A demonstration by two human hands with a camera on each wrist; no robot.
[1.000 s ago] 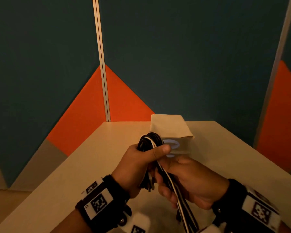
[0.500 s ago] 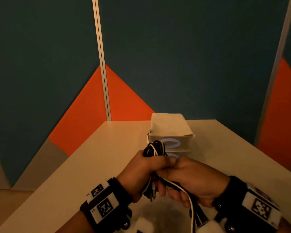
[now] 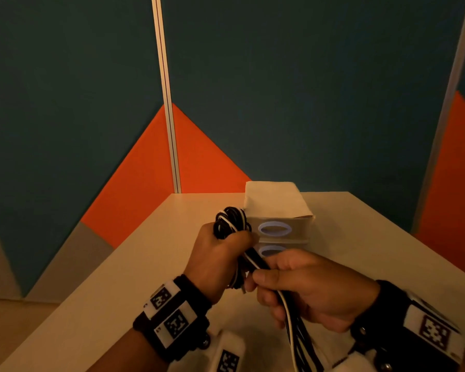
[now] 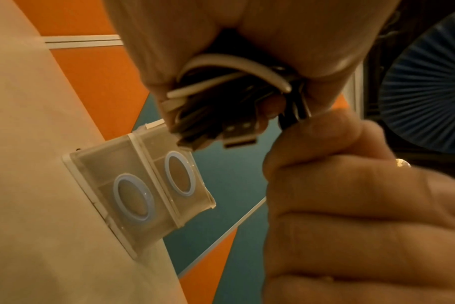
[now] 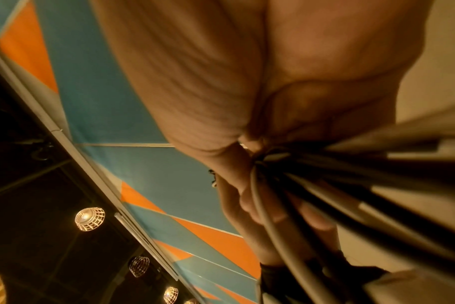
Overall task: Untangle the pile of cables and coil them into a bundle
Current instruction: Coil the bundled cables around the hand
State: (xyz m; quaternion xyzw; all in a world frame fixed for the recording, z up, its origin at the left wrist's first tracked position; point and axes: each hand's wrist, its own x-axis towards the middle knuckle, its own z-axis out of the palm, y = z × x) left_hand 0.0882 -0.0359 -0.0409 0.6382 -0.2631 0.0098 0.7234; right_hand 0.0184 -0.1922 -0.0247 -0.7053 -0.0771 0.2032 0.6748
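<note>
Table [image 3: 124, 277]: pale, smooth, matt top, corner set against teal and orange wall panels [image 3: 279, 89].

Drawer unit [image 3: 275, 202]: small, boxy, translucent plastic, two stacked fronts each with a pale blue oval ring; stands on the table just beyond the hands.

Cables [image 3: 231, 221]: thin round cords, mostly black with at least one white, gathered into a tight looped bundle held above the table. Loops protrude from the top of the left hand [image 3: 215, 261], whose fingers are curled round the coil. In the left wrist view a metal USB plug [image 4: 238, 131] hangs below the fist. Loose strands run rightward and nearward through the right hand [image 3: 312, 288], which pinches them between thumb and curled fingers; the tails leave the near frame edge.
</note>
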